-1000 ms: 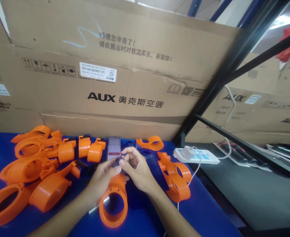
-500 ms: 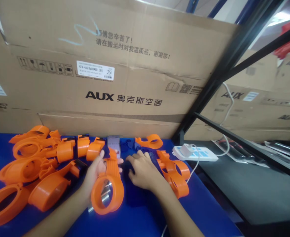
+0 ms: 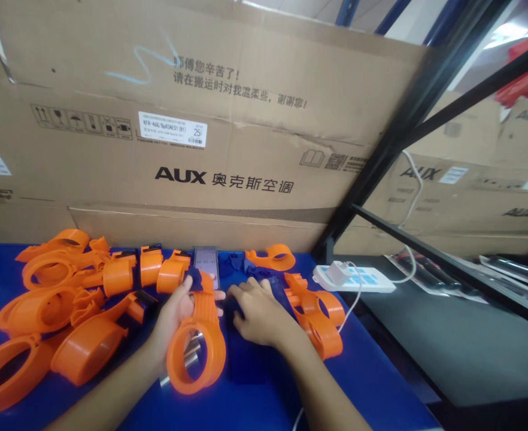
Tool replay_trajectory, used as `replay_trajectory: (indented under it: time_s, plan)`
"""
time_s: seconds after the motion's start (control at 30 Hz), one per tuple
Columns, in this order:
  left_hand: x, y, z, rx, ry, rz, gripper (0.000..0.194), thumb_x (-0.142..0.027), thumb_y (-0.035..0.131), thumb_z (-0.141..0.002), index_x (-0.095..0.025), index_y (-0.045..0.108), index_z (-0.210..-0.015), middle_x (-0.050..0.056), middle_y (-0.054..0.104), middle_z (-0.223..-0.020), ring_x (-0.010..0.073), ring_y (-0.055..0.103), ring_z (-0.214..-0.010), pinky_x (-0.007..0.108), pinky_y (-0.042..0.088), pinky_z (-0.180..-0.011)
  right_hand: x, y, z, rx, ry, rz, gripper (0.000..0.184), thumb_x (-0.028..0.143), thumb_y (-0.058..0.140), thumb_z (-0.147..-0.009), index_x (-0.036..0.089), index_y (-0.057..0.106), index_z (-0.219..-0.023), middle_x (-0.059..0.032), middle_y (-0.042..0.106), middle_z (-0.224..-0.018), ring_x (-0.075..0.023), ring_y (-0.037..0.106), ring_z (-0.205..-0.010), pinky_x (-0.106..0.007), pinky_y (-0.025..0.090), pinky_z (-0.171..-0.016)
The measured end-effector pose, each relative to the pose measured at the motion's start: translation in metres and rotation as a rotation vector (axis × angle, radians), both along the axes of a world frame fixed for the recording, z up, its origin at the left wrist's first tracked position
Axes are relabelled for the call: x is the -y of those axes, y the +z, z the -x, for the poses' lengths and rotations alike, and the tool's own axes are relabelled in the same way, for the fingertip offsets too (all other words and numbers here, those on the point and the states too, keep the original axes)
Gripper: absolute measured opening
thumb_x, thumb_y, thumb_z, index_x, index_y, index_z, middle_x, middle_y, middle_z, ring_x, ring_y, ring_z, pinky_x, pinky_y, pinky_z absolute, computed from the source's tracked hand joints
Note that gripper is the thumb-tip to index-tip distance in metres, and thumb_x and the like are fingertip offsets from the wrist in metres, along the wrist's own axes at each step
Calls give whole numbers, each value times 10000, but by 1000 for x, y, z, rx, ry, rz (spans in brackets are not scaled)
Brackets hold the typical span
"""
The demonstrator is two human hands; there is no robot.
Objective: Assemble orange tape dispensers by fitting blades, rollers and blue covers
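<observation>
My left hand (image 3: 173, 317) is closed round the handle of an orange plastic tape dispenser (image 3: 206, 309), its open ring hanging toward me. A dark blue piece (image 3: 194, 278) sits at the top of the handle, beside my thumb. To the right, my right hand (image 3: 258, 310) is lowered over a dark blue bin (image 3: 248, 368) with its fingers bent downward. The fingertips are hidden, so I cannot make out what they pinch. Small dark blue parts (image 3: 239, 262) lie just beyond that hand.
Several orange dispensers (image 3: 84, 353) crowd the left of the blue table (image 3: 358, 395); more orange dispensers (image 3: 320, 326) lie right. A phone (image 3: 206, 263) stands behind my hands. A white power strip (image 3: 363, 279) rests at the right edge. A large carton (image 3: 228, 149) walls the back.
Both hands stay almost in place. The held tape dispenser has shifted and tilted very slightly, and the dark blue piece at its top shows a little more. The view has moved slightly.
</observation>
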State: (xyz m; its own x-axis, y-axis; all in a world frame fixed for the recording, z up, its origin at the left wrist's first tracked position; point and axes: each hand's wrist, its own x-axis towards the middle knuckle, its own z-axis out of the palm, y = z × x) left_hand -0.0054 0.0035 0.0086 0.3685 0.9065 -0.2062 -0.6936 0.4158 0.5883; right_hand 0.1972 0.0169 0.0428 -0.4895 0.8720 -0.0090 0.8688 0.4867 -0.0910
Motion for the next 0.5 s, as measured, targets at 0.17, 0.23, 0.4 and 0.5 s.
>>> replay_trajectory:
  time_s: [0.17, 0.23, 0.4, 0.5]
  plan:
    - [-1, -7, 5, -40, -124, 38, 681, -648, 606, -894, -100, 648, -1296, 151, 777, -858, 253, 710, -619, 346, 549, -590, 3, -1, -4, -51, 19, 60, 295, 219, 642, -786, 184, 622, -1079, -127, 679, -1062, -305, 540, -1006, -439, 334, -877]
    - [-3, -11, 6, -43, -162, 51, 712, -668, 588, -892, -77, 665, -1282, 152, 772, -818, 256, 704, -612, 351, 547, -605, 2, -3, -4, -50, 24, 73, 284, 211, 646, -773, 183, 620, -1055, -123, 678, -1036, -303, 542, -995, -443, 338, -882]
    - [-5, -16, 6, -48, -176, 38, 701, -670, 578, -895, -85, 684, -1266, 141, 765, -791, 257, 699, -620, 349, 544, -605, 1, -6, -3, -69, 36, 81, 250, 172, 636, -778, 187, 612, -1026, -118, 675, -1044, -298, 551, -1004, -447, 348, -891]
    - [-6, -16, 6, -53, -182, 29, 689, -666, 572, -901, -81, 693, -1245, 136, 756, -755, 248, 695, -606, 331, 537, -585, 1, -3, -4, -130, 26, 64, 270, 151, 628, -792, 195, 611, -1058, -110, 671, -1078, -294, 557, -1025, -448, 361, -905]
